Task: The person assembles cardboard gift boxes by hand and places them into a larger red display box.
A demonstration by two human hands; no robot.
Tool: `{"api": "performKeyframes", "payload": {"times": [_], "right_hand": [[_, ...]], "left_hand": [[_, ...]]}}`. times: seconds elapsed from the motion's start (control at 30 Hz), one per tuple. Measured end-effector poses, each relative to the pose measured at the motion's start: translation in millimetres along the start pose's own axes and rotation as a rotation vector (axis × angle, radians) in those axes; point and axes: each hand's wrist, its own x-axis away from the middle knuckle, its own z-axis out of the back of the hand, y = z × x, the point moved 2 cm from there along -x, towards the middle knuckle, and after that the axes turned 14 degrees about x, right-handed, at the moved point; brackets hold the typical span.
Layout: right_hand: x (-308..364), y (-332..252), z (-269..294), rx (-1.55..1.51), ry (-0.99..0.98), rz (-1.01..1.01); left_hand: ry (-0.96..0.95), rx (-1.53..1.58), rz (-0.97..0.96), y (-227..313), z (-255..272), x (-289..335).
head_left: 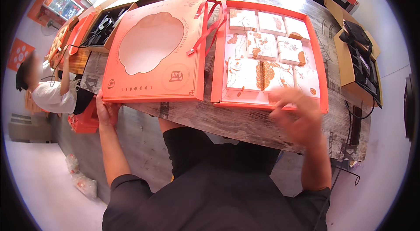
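A large orange-red gift box with a ribbon (pixel 209 34) lies spread out on the table in front of me. My left hand (pixel 107 110) grips the near left corner of its lid (pixel 188 58), thumb at the edge and fingers partly hidden underneath. A scalloped window is cut in the lid. The box base (pixel 323 82) lies to the right and holds several small white boxes (pixel 261 45) with orange-brown prints. Blurred by motion, my right hand (pixel 299 115) hovers over the base's near edge, fingers apart and nothing visible in them.
The grey wood-grain table (pixel 175 115) carries a cardboard box (pixel 111 21) of black gear at the left and another cardboard box (pixel 350 62) with black gear and a cable at the right. A person in white (pixel 57 95) works at the far left. Bags (pixel 83 183) lie on the floor.
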Motion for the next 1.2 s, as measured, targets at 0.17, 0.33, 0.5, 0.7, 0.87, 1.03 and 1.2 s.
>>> {"api": "performKeyframes", "payload": {"times": [0.17, 0.33, 0.5, 0.7, 0.87, 1.03, 1.2], "right_hand": [[32, 131, 24, 0.047, 0.223, -0.709], [76, 188, 9, -0.361, -0.020, -1.004], [75, 183, 8, -0.729, -0.103, -1.075], [87, 157, 9, -0.737, -0.047, -1.045], [100, 130, 25, -0.603, 0.026, -1.070], [110, 102, 29, -1.012, 0.052, -1.136], [124, 86, 16, -1.167, 0.095, -1.164]], "left_hand": [[-0.006, -0.299, -0.004, 15, -3, -12], [0.052, -0.743, -0.305, 37, -23, -27], [-0.254, -0.987, -0.584, 25, -123, -32], [-0.616, -1.136, -0.730, -50, -254, -32], [-0.615, -1.245, -0.648, -97, -308, -49], [-0.620, -1.261, -0.473, -112, -314, -67], [-0.440, -0.984, -0.375, -99, -311, -60]]}}
